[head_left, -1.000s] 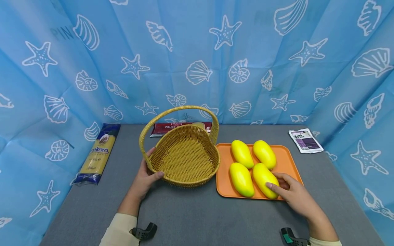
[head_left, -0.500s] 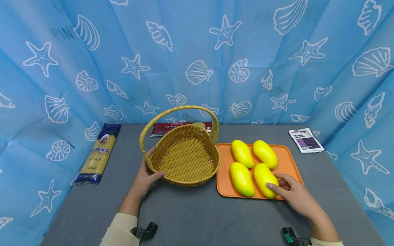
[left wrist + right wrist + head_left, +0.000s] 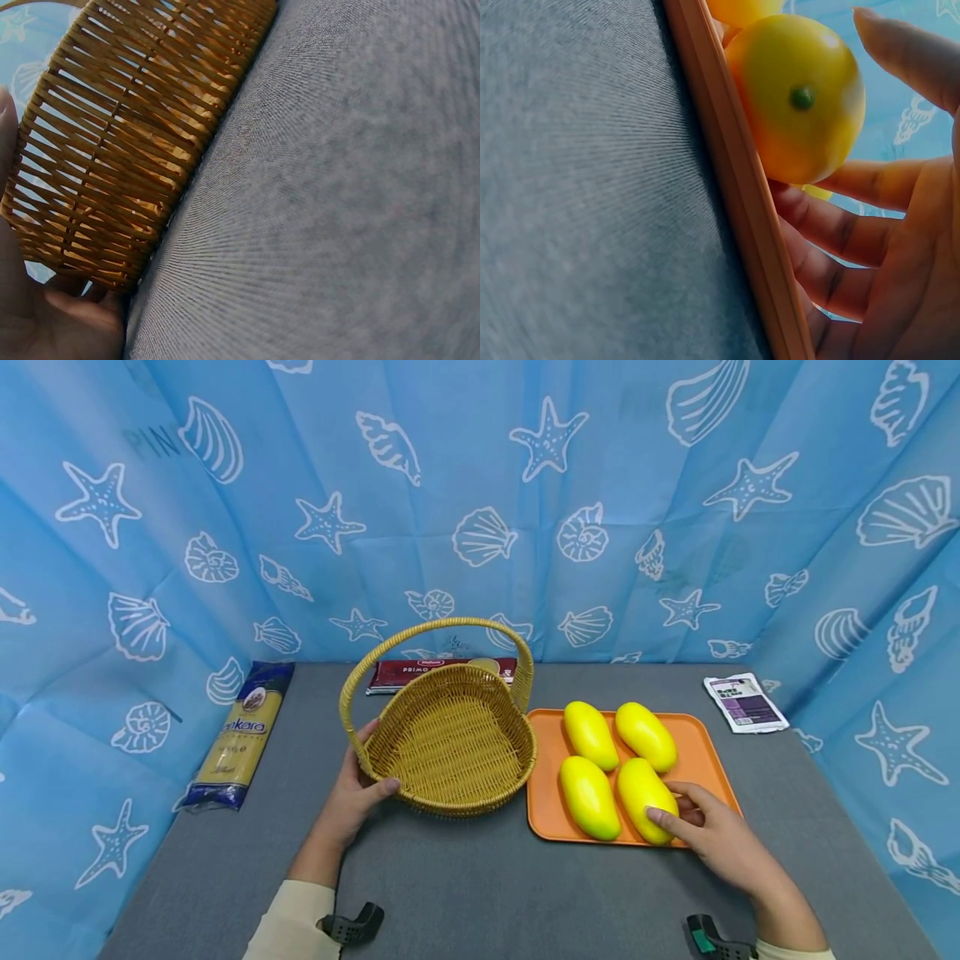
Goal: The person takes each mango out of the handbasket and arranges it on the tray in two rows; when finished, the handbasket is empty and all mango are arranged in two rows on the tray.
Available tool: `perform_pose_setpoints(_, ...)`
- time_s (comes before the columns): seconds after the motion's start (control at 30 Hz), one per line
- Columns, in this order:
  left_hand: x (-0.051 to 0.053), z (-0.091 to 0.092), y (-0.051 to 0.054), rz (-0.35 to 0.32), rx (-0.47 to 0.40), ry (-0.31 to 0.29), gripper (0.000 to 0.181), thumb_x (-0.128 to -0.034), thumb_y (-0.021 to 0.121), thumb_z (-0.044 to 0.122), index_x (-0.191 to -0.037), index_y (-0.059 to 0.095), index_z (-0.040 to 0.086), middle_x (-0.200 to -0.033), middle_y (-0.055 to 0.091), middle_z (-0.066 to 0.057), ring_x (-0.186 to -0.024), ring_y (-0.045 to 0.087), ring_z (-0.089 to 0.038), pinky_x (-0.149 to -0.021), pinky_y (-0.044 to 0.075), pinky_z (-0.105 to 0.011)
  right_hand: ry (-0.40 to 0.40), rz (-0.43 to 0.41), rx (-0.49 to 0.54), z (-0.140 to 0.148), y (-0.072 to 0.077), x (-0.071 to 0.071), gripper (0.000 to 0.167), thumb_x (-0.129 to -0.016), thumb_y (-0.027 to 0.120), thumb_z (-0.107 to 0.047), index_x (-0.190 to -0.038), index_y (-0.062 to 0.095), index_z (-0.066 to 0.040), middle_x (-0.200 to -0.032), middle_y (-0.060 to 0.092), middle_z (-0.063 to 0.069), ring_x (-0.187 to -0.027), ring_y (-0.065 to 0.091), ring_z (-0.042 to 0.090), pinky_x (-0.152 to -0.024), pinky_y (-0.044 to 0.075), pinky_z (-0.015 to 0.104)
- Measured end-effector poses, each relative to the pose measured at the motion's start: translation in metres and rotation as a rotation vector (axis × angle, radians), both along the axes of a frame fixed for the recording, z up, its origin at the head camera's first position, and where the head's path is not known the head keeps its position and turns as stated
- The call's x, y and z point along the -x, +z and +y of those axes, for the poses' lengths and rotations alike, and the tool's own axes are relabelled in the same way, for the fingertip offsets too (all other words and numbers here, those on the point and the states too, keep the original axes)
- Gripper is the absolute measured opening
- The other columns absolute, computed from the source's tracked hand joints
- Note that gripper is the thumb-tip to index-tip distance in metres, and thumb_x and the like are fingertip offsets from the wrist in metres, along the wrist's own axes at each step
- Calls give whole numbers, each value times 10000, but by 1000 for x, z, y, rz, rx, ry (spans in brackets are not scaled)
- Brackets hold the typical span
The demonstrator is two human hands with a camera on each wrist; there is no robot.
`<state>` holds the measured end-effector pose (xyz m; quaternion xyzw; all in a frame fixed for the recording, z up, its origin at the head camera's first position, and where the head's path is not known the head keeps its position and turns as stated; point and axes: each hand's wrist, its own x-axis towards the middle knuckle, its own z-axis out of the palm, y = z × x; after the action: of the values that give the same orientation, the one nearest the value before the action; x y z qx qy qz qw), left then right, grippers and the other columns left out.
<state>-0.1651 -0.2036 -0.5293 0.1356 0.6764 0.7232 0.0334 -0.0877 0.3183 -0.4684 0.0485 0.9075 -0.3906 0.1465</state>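
My left hand grips the left side of a yellow wicker basket, thumb over the rim and fingers round the outer wall. The basket has a tall arched handle, and nothing lies in it. To its right, several yellow mangoes lie on an orange tray. My right hand is at the front right mango. In the right wrist view, fingers touch the lower side of that mango, while the thumb stands apart above it.
A blue and gold pasta packet lies at the left table edge. Behind the basket is a dark red packet. A small white and purple packet lies at the back right. A blue shell-print curtain encloses the table.
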Motion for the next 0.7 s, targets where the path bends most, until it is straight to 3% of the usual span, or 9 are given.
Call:
perform_pose_setpoints(0.17, -1, 1, 1, -3, -4, 1, 947, -1018, 656, -133, -1753, 201, 255, -1762, 205, -108, -1502, 349, -436, -1060, 488, -296, 7, 17, 16, -2, 0, -2, 832, -1049, 746, -467, -1563, 422, 101, -1242, 661, 171, -1034, 609, 291, -803, 542, 390)
perform_pose_setpoints(0.4, 0, 0, 0, -3, 3, 6, 944, -1021, 666, -118, -1755, 197, 244, -1759, 208, -126, -1497, 356, -428, -1060, 486, -295, 1, 8, 54, 2, 0, -3, 805, -1069, 726, -441, -1588, 383, 69, -1351, 612, 262, -1113, 644, 335, -848, 573, 410)
perform_pose_setpoints(0.7, -1, 1, 1, -10, -2, 9, 942, -1021, 669, -115, -1755, 188, 226, -1757, 212, -126, -1500, 358, -421, -1056, 490, -295, 15, 37, 37, 5, 1, -5, 740, -1083, 706, -435, -1573, 451, 57, -1334, 631, 207, -1101, 595, 320, -823, 540, 384)
